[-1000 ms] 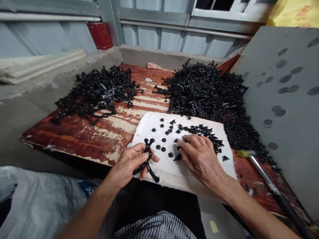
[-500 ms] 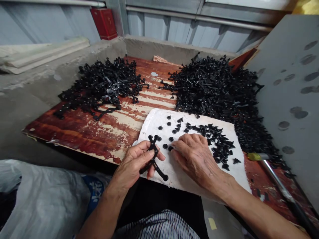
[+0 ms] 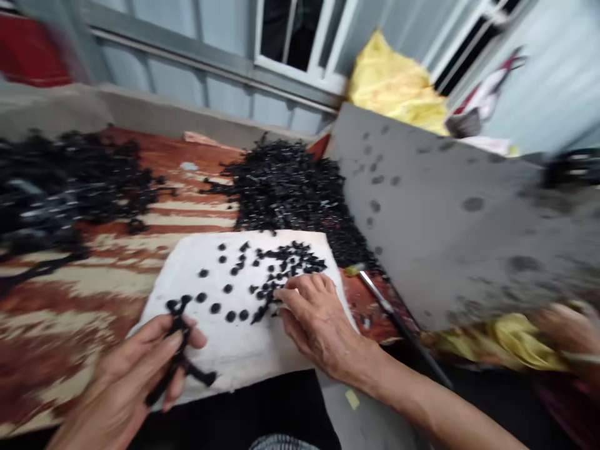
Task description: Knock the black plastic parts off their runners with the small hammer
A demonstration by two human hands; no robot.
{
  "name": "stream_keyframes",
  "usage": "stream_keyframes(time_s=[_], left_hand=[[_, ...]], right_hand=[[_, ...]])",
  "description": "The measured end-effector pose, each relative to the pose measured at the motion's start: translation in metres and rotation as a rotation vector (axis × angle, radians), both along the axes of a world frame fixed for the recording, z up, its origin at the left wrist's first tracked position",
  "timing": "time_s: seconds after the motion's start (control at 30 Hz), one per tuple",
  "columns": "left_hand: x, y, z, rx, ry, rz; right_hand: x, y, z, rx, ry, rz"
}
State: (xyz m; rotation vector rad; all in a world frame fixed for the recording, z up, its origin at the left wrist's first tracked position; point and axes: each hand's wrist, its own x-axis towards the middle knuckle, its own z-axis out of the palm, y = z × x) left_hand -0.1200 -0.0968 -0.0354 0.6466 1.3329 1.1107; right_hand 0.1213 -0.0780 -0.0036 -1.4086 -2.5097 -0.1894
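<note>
My left hand (image 3: 135, 369) is closed around a black X-shaped plastic part (image 3: 180, 334), its jointed arms poking out above and below my thumb and fingers. To its right, small black round pieces with stems (image 3: 227, 289) lie scattered over a white cloth (image 3: 253, 362). They crowd more thickly toward the cloth's right side. My right hand (image 3: 314, 319) rests at the near edge of that cluster, fingers curled and drawn together, fingertips among the pieces. Whether a piece sits between those fingertips is hidden.
Black part heaps lie on the worn red-brown board, one left (image 3: 70, 181), one behind the cloth (image 3: 290, 181). A hammer-like tool (image 3: 389, 306) with a yellow head lies right. A spotted grey panel (image 3: 422, 219) stands beyond it. Another person's hand (image 3: 567, 328) is near yellow material (image 3: 520, 337).
The view has swung right, bringing in the grey panel, yellow bag and another person's hand. My right hand has shifted across the cloth to the denser cluster. My left hand keeps the X-shaped part.
</note>
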Motion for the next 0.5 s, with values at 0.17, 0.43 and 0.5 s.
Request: stream_keyframes(time_s=[0.17, 0.43, 0.5], left_hand=[[-0.001, 0.003, -0.002, 0.022, 0.02, -0.059], [-0.011, 0.008, -0.008, 0.022, 0.05, -0.124], [-0.007, 0.007, -0.005, 0.04, 0.067, -0.088]], right_hand=[[0.092, -0.024, -0.003, 0.104, -0.042, -0.411], [0.155, -0.029, -0.056, 0.065, -0.025, -0.713], [0.155, -0.03, -0.058, 0.069, 0.036, -0.685]])
